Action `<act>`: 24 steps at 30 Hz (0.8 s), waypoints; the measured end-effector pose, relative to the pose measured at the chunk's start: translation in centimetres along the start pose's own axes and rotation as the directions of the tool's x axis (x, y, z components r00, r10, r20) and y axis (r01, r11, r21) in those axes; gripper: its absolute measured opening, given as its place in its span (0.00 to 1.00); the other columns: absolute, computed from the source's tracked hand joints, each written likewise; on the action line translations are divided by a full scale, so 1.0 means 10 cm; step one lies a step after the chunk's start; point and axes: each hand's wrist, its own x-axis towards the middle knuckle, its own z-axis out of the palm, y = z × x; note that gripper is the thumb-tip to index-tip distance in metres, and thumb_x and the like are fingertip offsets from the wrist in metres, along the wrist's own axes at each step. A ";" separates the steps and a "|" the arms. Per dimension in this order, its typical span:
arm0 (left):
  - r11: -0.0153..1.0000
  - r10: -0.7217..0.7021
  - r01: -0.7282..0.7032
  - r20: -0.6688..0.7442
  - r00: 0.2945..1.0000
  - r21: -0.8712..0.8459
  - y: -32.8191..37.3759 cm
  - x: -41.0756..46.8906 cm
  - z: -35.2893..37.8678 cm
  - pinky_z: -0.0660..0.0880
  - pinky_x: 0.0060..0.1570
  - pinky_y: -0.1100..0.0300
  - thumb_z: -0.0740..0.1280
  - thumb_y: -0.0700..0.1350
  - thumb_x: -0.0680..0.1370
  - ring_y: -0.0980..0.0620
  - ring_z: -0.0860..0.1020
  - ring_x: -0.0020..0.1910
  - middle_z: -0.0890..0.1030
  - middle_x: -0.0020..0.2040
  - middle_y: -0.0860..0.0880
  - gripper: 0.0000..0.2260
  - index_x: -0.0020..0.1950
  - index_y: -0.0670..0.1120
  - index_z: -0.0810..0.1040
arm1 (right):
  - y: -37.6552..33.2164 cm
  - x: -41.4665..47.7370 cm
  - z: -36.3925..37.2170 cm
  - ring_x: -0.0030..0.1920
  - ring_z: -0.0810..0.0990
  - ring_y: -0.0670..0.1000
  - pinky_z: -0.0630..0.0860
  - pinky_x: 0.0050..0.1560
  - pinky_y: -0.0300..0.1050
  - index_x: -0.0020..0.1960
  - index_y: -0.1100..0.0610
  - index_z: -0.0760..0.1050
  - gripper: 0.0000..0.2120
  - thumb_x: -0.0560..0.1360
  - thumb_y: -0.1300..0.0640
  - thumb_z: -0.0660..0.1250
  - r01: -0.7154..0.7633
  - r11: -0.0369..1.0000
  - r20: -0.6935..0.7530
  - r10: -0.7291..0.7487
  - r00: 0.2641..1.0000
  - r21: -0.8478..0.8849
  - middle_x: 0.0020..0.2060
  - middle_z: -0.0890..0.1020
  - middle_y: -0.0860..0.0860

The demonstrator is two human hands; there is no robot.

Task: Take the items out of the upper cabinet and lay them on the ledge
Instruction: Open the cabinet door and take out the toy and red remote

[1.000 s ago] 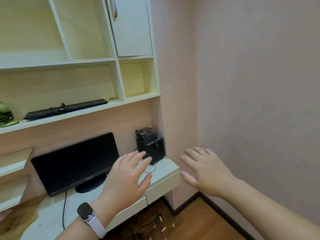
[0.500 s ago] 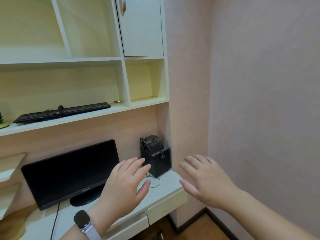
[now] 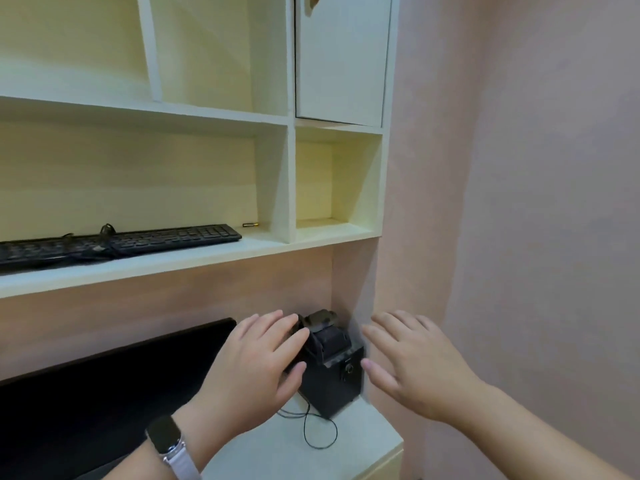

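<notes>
The upper cabinet (image 3: 341, 60) is at the top right of the shelf unit, its white door closed and its handle just at the frame's top edge; its contents are hidden. Below it runs a white shelf ledge (image 3: 180, 259). My left hand (image 3: 254, 370), with a watch on the wrist, is held out flat with fingers apart and holds nothing. My right hand (image 3: 415, 365) is also spread and holds nothing. Both hover low, far below the cabinet door.
A black keyboard (image 3: 114, 242) and a small battery (image 3: 251, 224) lie on the shelf ledge. A black speaker (image 3: 332, 368) with a cable stands on the desk (image 3: 311, 452) between my hands. A black monitor (image 3: 104, 386) is at lower left. A pink wall (image 3: 519, 202) closes the right side.
The view has tilted up and moved closer to the shelves. Both hands have stayed spread and now frame the speaker.
</notes>
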 end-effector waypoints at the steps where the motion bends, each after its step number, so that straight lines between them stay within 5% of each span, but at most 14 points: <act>1: 1.000 0.013 -0.013 -0.009 1.000 0.014 -0.11 0.05 0.04 0.68 0.63 0.48 0.66 0.54 0.74 0.45 0.76 0.63 0.79 0.63 0.47 0.18 0.62 0.49 0.79 | 0.01 0.09 0.06 0.54 0.78 0.53 0.75 0.50 0.49 0.59 0.51 0.76 0.20 0.75 0.41 0.60 0.001 1.000 0.003 -0.001 1.000 -0.004 0.55 0.80 0.49; 13: 0.995 0.051 -0.048 -0.043 0.998 0.087 -0.73 0.89 0.40 0.69 0.64 0.47 0.64 0.55 0.76 0.44 0.75 0.64 0.79 0.64 0.46 0.19 0.63 0.48 0.79 | 0.54 1.01 0.41 0.58 0.78 0.54 0.76 0.53 0.52 0.61 0.52 0.77 0.22 0.76 0.41 0.58 -0.014 1.000 -0.071 0.012 0.997 -0.026 0.58 0.80 0.50; 21: 0.971 0.054 -0.015 -0.157 0.986 0.237 -0.88 1.73 0.56 0.69 0.60 0.48 0.65 0.54 0.74 0.42 0.77 0.60 0.80 0.62 0.44 0.18 0.60 0.46 0.81 | 1.24 1.70 0.64 0.57 0.79 0.55 0.66 0.56 0.47 0.61 0.53 0.77 0.23 0.75 0.41 0.57 0.066 0.998 -0.222 -0.066 0.973 -0.010 0.58 0.81 0.52; 24: 0.960 0.047 0.004 -0.174 0.984 0.279 -0.94 2.06 0.61 0.71 0.60 0.46 0.65 0.53 0.75 0.41 0.77 0.62 0.79 0.62 0.43 0.18 0.60 0.46 0.81 | 1.53 2.01 0.67 0.55 0.80 0.57 0.70 0.55 0.50 0.60 0.53 0.78 0.24 0.74 0.40 0.57 0.115 0.993 -0.284 -0.115 0.952 -0.017 0.57 0.81 0.54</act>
